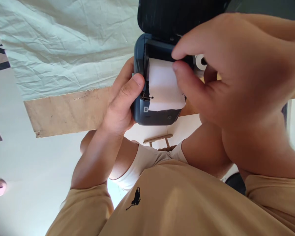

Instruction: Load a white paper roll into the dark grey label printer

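- Nearest me: tan shirt [186, 203], with both bare forearms rising from it. Nothing here affects the work.
- Left hand [120, 105]: closed firmly round the left flank of the printer [157, 118], thumb [135, 83] laid over the rim. I cannot tell whether the body rests on the table [71, 111] or is carried.
- Right hand [236, 75]: narrow pinch. The thumb pad [180, 70] is on the paper strip [162, 88], and the forefinger [178, 53] is on the dark rim just above it.
- Paper strip: lies across the open bay, directly right of the left thumb and under the right-hand pinch. Its lower edge is ragged and reaches the front panel.
- Step in hand, as I judge it: seating the strip flat and square in the bay.
- Recommended practice: hold the left grip motionless, with its thumb clear of the sheet and of the small metal catch [145, 96] just below it. Draw the sheet straight and evenly from the pinch, because it looks thin and likely to tear further. Check that both side edges run parallel to the bay walls.
- Beyond the pinch: the paper roll [199, 60] is partly hidden by the right fingers, so I cannot confirm how it is seated. The lid [167, 16] stands open past the bay.
- Farthest: creased pale cloth [64, 42] over the table.
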Demonstrator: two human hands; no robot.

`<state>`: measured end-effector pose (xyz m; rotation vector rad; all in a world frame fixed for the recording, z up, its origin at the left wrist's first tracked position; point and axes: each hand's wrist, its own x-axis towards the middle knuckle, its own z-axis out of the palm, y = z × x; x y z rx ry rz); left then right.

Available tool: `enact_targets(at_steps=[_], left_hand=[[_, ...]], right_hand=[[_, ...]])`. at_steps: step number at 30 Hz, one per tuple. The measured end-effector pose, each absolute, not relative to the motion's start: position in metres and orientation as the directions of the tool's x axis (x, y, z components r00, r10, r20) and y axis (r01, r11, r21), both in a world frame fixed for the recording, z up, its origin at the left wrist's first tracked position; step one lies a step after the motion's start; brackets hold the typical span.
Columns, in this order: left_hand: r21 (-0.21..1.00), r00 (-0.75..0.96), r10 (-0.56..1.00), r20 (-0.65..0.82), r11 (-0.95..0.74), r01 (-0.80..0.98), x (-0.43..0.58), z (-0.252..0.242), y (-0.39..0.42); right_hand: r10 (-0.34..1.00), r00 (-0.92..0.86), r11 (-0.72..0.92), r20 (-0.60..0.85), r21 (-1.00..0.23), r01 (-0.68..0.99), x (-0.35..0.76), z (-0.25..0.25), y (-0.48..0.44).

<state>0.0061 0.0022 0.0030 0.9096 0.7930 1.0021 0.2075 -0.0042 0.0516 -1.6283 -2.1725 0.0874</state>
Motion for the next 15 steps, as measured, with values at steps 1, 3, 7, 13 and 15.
enact_targets(at_steps=[1, 3, 7, 13, 15], left_hand=[[0.906, 0.337, 0.931, -0.137, 0.255, -0.337, 0.006, 0.004, 0.002], [0.919, 0.333, 0.934, -0.133, 0.242, -0.310, 0.005, 0.004, 0.002], [0.941, 0.333, 0.935, -0.120, 0.214, -0.262, 0.003, 0.003, 0.002], [0.951, 0.351, 0.931, -0.096, 0.190, -0.244, 0.002, 0.001, 0.001], [0.953, 0.350, 0.931, -0.104, 0.193, -0.232, 0.003, 0.002, 0.000]], right_hand=[[0.901, -0.265, 0.349, 0.343, -0.213, 0.912, 0.206, 0.051, -0.005], [0.848, -0.338, 0.407, 0.408, -0.094, 0.909, 0.206, 0.050, -0.008], [0.882, -0.314, 0.362, 0.352, -0.079, 0.929, 0.200, 0.056, -0.008], [0.959, -0.107, 0.119, -0.263, 0.029, 0.992, 0.178, 0.088, 0.006], [0.956, -0.175, 0.176, -0.235, -0.018, 0.984, 0.179, 0.090, 0.006]])
